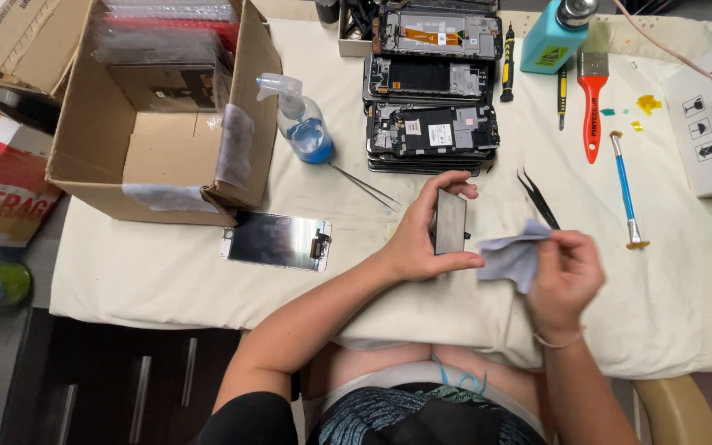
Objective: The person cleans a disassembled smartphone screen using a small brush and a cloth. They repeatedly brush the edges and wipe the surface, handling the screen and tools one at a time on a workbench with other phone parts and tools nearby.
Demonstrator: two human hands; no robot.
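My left hand [419, 239] grips a flat dark phone screen panel [450, 221] by its edges, holding it upright above the cloth-covered table [166, 272]. My right hand [564, 276] pinches a small grey wiping cloth [512, 257] just right of the panel, almost touching it. Black tweezers [538, 198] lie on the table right behind the cloth. Another screen panel [276, 240] with a shiny face lies flat to the left of my left forearm.
A stack of opened phone frames [432, 132] stands behind my hands, with a spray bottle of blue liquid [302, 124] to its left. An open cardboard box [158, 107] fills the back left. A red brush [592, 91], blue-handled tool [625, 185], teal dispenser bottle [555, 37] and white carton [710, 115] sit at the right.
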